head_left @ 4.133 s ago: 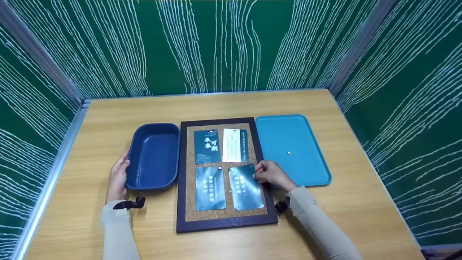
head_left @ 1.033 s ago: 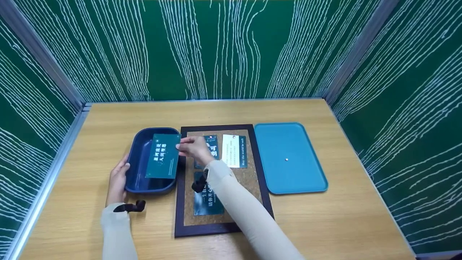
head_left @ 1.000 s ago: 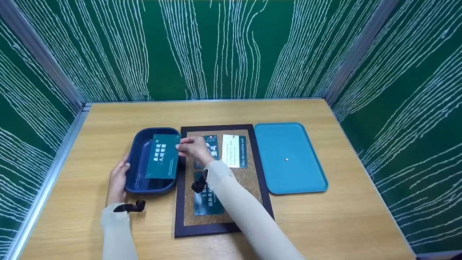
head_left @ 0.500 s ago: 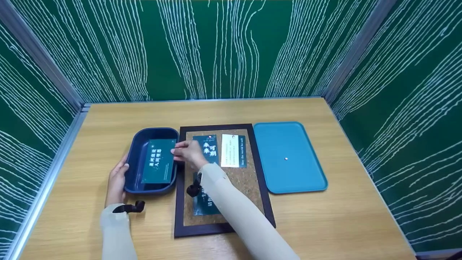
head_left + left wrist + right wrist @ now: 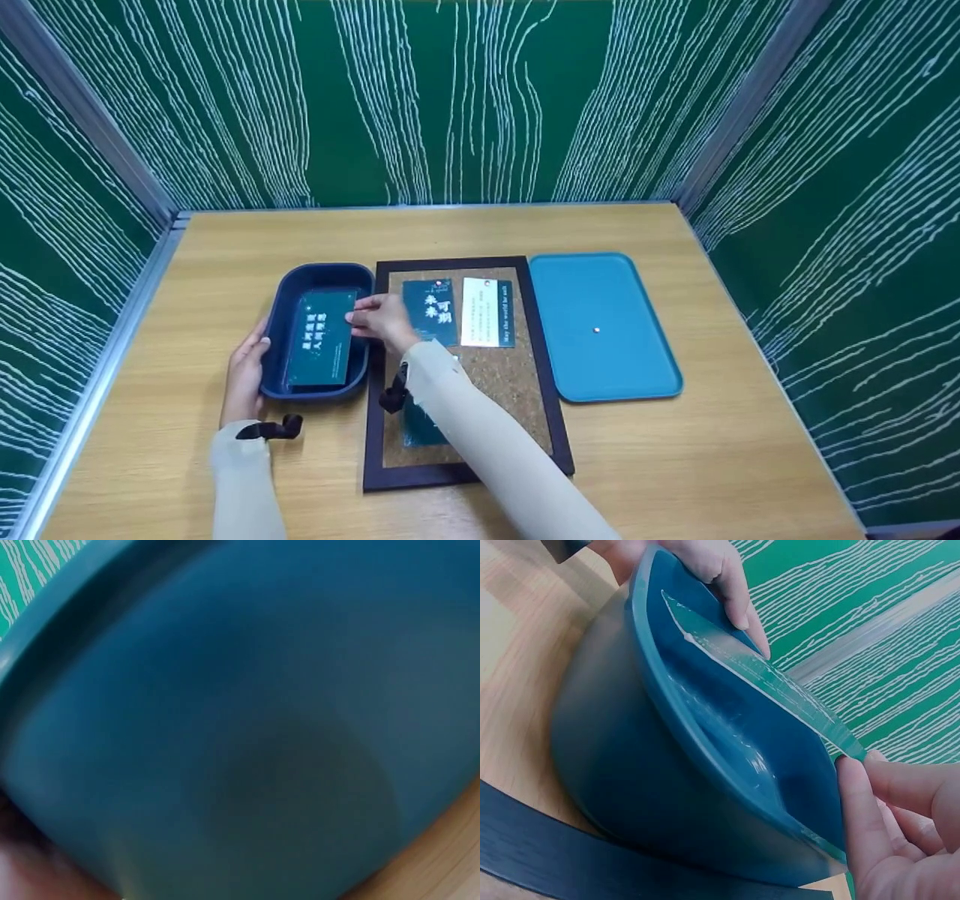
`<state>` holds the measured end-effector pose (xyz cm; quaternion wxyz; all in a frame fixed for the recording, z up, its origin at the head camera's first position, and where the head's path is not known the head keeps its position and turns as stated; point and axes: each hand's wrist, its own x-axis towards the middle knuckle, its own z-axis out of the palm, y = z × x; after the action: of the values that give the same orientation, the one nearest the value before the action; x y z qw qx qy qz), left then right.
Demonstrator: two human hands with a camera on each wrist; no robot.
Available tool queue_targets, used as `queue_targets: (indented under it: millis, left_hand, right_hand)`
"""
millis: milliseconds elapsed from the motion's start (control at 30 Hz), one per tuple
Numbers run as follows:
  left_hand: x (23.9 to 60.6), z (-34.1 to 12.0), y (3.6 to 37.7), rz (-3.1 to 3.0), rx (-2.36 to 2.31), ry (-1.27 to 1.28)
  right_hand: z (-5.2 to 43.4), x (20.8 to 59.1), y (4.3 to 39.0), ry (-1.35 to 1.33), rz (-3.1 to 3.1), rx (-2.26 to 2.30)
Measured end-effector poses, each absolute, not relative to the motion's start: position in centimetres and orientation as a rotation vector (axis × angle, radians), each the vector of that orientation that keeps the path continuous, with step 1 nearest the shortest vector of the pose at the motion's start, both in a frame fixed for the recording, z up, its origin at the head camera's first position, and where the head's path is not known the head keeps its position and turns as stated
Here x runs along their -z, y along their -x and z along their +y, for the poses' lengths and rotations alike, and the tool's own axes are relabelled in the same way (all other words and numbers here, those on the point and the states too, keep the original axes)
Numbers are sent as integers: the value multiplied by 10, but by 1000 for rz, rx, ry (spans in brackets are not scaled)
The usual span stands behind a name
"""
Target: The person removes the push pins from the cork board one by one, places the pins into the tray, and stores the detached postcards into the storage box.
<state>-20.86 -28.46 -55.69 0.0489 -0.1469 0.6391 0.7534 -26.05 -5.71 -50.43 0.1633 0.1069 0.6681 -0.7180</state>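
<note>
In the head view, my right hand (image 5: 384,321) pinches the right edge of a green printed card (image 5: 321,341) between thumb and fingers. That card is inside the mouth of a dark blue basin (image 5: 277,375); the right wrist view shows it tilted, above the basin's floor. My left hand (image 5: 244,371) holds the basin's left side, thumb at the rim and fingers along the outer wall. Right of the basin lies a framed cork board (image 5: 510,405). A green card (image 5: 429,311) and a white-and-green card (image 5: 487,311) are pinned on its upper half. My sleeve mostly covers a lower-left card (image 5: 424,427).
A turquoise tray (image 5: 615,300) lies against the board's right side, with one small pin (image 5: 597,330) on it. Green panels with white lines (image 5: 360,97) enclose the wooden table (image 5: 712,450) at the back and sides.
My right hand took the lower-right card off the board, carried it left over the basin and lowered it inside. The left hand has stayed at the basin.
</note>
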Motion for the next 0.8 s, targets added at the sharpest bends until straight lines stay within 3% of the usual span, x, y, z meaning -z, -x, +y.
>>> queue_targets:
  millis: [800]
  left_hand:
    - [554,-284,208,1910,-2284,490]
  right_hand:
    - [-62,506,259,-244,1900,2044]
